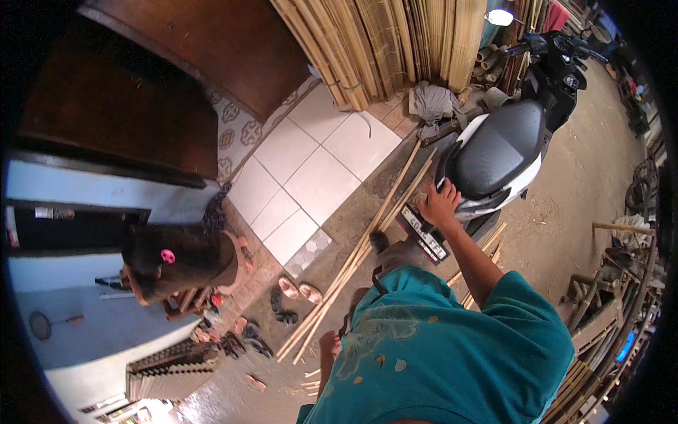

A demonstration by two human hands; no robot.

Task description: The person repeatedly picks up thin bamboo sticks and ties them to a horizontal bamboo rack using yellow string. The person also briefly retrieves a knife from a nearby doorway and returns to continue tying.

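My right grip is at the scooter's tail, and the strips lie on the floor

Far to the left of both my grips, another person [180,261] sits by the wall. Nearer to me, but well apart from my left grip [330,345], is a pair of pink sandals [288,287]. That grip hangs low beside my shirt; its fingers are partly hidden, so I cannot tell whether they are apart or together.

Just ahead of it, slanting up toward my right grip [441,206], long bamboo strips [359,253] lie loose on the floor. I see nothing binding them and no clear hold on them, so I judge any handling of them undone.

My right grip is at the rear of the scooter [498,145], the seat just beyond my fingers. Whether these are clamped on the dark rear edge or only rest there, I cannot tell. Reaching the scooter looks done; it stands parked, its seat down, with no part of it visibly taken off. How much is left, this moment does not show.
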